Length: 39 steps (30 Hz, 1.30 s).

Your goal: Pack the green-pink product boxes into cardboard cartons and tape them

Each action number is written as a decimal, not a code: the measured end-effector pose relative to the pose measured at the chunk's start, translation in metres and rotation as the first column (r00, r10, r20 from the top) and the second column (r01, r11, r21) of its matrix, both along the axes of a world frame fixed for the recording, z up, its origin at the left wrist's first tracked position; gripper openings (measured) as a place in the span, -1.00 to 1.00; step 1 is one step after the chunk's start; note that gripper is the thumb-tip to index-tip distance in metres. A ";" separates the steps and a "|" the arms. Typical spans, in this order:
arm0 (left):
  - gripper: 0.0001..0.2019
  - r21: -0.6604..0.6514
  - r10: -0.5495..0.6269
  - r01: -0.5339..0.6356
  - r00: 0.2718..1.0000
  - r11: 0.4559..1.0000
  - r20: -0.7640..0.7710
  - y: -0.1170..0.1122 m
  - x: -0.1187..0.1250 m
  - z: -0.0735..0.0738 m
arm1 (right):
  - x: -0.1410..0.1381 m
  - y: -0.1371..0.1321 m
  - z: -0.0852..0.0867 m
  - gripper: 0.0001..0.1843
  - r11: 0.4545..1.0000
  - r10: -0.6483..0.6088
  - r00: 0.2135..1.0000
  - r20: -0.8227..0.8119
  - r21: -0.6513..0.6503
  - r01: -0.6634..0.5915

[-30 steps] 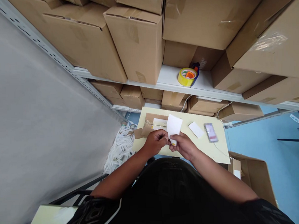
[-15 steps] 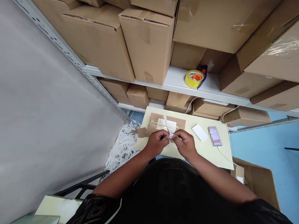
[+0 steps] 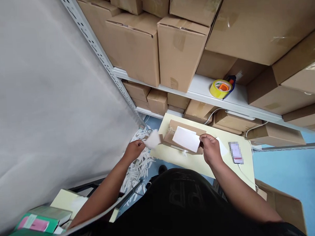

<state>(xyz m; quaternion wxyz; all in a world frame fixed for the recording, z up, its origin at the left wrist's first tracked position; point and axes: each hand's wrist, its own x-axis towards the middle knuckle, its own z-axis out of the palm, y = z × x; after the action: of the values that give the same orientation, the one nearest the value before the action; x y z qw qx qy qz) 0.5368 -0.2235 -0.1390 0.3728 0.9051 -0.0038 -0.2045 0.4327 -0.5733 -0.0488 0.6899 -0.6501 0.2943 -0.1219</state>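
My left hand (image 3: 134,150) is out to the left, beyond the table's edge, with its fingers pinching a blurred scrap of white paper (image 3: 152,139). Between the thumb and fingers of my right hand (image 3: 211,149) is the right edge of a rectangular white paper label (image 3: 186,139). That label spreads above a flat cardboard box (image 3: 171,133) on the table, covering much of it; whether it touches the box I cannot tell. Clear tape shows at the box's left end. A white card or pad (image 3: 222,146) lies partly behind my right hand.
The pale yellow table (image 3: 193,162) also bears a phone (image 3: 236,153) on a cable. White paper strips (image 3: 139,171) are heaped on the floor at left. Behind, shelves hold cardboard boxes (image 3: 182,54) and a yellow tape roll (image 3: 220,89). An open carton (image 3: 286,206) stands at lower right.
My hands, close together over the box at a narrow white strip before, have spread apart. The left has swung left with a paper scrap; the right now holds the label. The camera view has shifted.
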 end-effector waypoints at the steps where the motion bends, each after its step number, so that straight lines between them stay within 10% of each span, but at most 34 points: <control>1: -0.80 0.085 0.001 -0.002 1.000 0.996 0.007 0.017 0.005 -0.008 | 0.000 0.001 -0.001 -0.89 1.000 -0.009 1.000 -0.006 0.021 0.009; 6: -0.76 0.508 0.000 0.024 0.999 0.861 -0.049 0.086 0.027 -0.038 | 0.001 0.005 -0.003 -0.87 0.999 -0.029 1.000 -0.009 0.033 0.030; 10: -0.72 0.612 -0.045 0.068 0.998 0.788 -0.053 0.089 0.034 -0.031 | 0.000 0.011 0.000 -0.87 0.999 -0.026 1.000 0.013 0.042 0.025; 15: -0.76 0.170 -0.293 0.252 0.910 0.953 0.294 0.000 0.007 0.031 | 0.000 0.021 0.000 -0.84 0.994 -0.037 0.999 0.029 0.104 0.034; 21: -0.64 0.074 -0.474 0.534 0.670 0.843 0.571 -0.127 -0.038 0.095 | 0.000 0.041 0.003 -0.78 0.978 -0.048 0.998 0.031 0.204 0.041; 26: -0.90 0.059 -0.482 0.575 0.621 0.816 0.618 -0.156 -0.041 0.099 | -0.008 0.046 0.002 -0.76 0.979 0.007 0.994 0.109 0.201 -0.029; 32: -0.73 -0.433 -0.270 0.383 0.914 0.816 0.302 -0.143 -0.033 0.099 | -0.030 0.023 -0.024 -0.72 1.000 0.009 0.998 0.069 -0.022 -0.008; 39: -0.67 -0.689 -0.203 0.169 0.979 0.705 0.032 -0.153 -0.019 0.078 | -0.024 0.008 -0.042 -0.60 0.986 0.058 0.998 -0.038 0.160 -0.051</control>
<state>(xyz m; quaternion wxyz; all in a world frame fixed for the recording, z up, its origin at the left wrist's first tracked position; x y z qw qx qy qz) 0.5175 -0.3764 -0.0614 0.6591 0.6921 -0.1619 -0.2459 0.4088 -0.5651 -0.0905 0.7363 -0.6031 0.2998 -0.0653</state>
